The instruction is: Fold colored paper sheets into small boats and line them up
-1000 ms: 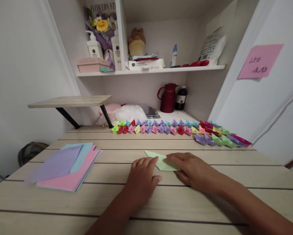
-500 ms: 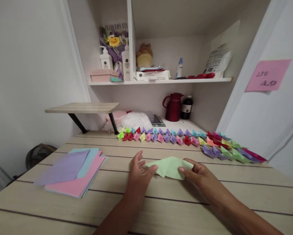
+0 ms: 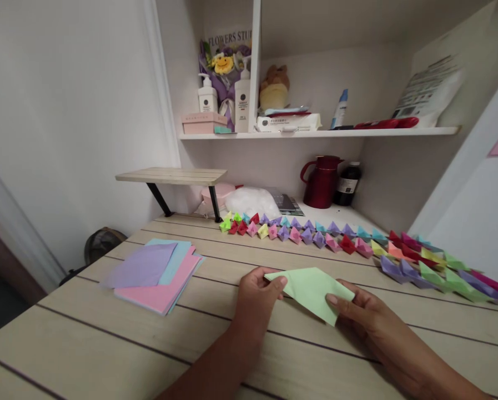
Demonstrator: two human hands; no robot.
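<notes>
Head view shows your left hand [image 3: 257,291] pinching the left tip of the folded green paper [image 3: 311,289] and your right hand [image 3: 359,308] gripping its lower-right corner (long axis slanting between them), held just above the surface [image 3: 107,344].

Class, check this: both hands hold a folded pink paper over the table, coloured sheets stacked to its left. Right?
No. The head view shows the folded paper is light green, not pink; the left hand and right hand do hold it over the table.
</notes>
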